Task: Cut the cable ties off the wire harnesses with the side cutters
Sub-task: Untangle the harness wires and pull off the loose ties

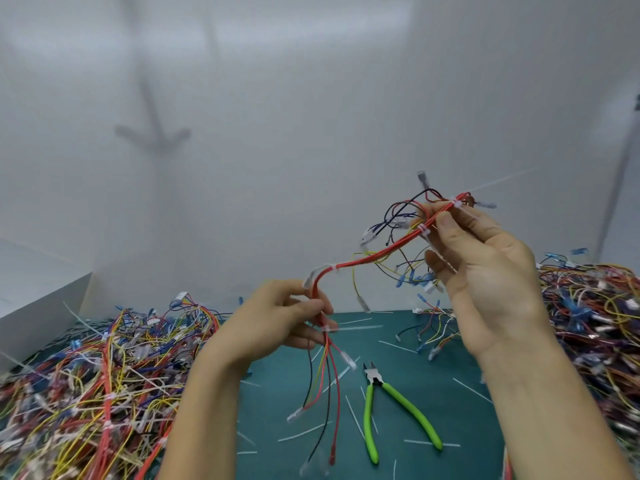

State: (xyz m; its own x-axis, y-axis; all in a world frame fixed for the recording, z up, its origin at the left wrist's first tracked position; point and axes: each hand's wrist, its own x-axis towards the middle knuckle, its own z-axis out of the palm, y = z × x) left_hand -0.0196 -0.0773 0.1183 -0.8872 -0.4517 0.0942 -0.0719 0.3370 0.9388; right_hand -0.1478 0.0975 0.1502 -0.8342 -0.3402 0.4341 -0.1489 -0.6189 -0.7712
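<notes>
While side cutters (375,380) lie idle, hands (277,323) (485,271) hold harness (374,257).

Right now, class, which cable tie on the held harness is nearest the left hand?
The lowest cable tie, beside the left hand where the wires fan out; the others sit higher up the harness, toward the right hand.

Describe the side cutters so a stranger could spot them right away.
Look at the dark green mat between the wire piles. The cutters lie on it among cut white ties. Only they have bright green handles, spread open.
</notes>
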